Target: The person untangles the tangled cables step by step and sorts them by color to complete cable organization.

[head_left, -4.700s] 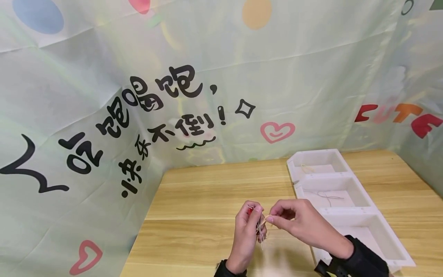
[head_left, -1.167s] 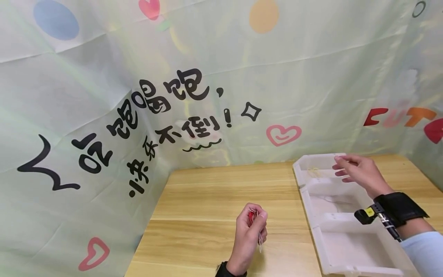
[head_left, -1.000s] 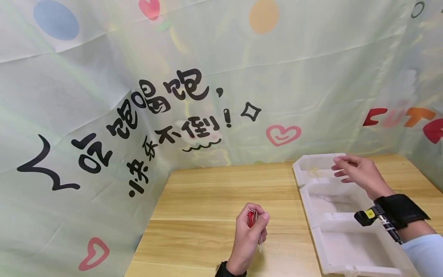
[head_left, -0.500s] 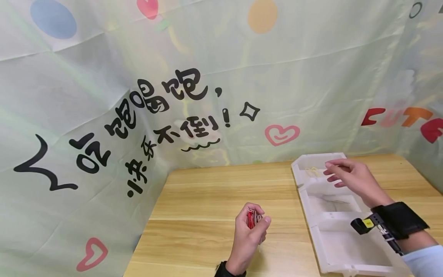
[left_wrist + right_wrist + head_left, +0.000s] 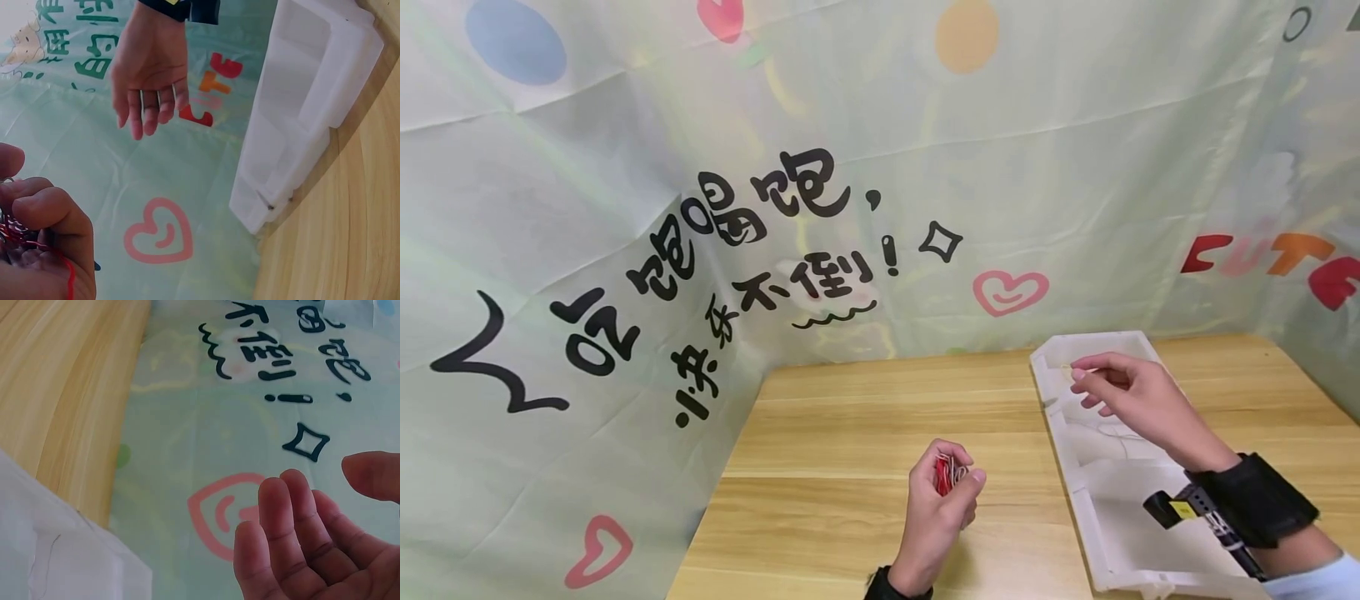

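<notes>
My left hand (image 5: 927, 521) holds a bundle of red and pale grey string (image 5: 951, 473) in its curled fingers, over the wooden table. A loose red strand (image 5: 70, 278) hangs beside its palm in the left wrist view. My right hand (image 5: 1138, 408) is above the far part of a white three-compartment tray (image 5: 1078, 483). Its fingers are loosely bent, with a gap between thumb and fingers and nothing between them in the right wrist view. Yellow string (image 5: 1065, 372) shows in the far compartment right at its fingertips, partly hidden by the hand. Thin grey thread (image 5: 1122, 433) lies in the middle compartment.
The wooden table (image 5: 850, 433) lies left of the tray and extends past its right side. A pale green printed cloth (image 5: 880, 108) hangs behind it and along the sides. A black strap with a small camera (image 5: 1163, 508) is on my right wrist.
My right hand pinched yellow string beside the left hand, then moved to the tray; more yellow string lay in the far compartment. Lately it shifted left and nearer. My left hand's grip loosened slightly.
</notes>
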`<state>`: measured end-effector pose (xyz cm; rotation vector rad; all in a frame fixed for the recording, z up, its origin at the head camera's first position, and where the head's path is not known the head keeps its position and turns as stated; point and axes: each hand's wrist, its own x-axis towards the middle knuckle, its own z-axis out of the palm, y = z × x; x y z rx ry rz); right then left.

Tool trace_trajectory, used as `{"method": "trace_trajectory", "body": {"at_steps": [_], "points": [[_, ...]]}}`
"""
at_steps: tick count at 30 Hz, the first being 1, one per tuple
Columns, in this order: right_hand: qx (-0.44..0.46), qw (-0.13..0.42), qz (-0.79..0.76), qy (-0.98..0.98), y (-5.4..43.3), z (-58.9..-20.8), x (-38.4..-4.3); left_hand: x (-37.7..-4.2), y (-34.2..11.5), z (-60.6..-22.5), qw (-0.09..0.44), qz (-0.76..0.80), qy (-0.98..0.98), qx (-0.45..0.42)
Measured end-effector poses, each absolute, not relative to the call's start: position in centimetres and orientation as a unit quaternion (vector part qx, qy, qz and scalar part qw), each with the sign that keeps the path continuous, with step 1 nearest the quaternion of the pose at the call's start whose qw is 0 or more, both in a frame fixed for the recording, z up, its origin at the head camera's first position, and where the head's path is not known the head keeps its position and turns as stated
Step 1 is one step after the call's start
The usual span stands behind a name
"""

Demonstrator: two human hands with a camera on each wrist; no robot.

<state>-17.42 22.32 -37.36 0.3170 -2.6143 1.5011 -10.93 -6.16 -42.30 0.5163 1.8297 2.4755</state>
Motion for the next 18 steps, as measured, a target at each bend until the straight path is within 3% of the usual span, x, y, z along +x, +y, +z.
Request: {"method": "trace_trajectory", "body": {"at_steps": [9,18], "points": [[0.137,0.094,0.470,-0.867,20.4,-36.7,-16.1,-10.8,-6.3,-42.3,0.008,0.796,0.581,0.166],[0.135,0.086,0.465,-0.871,18.7,-36.2,-15.0,-10.7,-6.3,-42.2,0.010,0.796,0.588,0.144]]}}
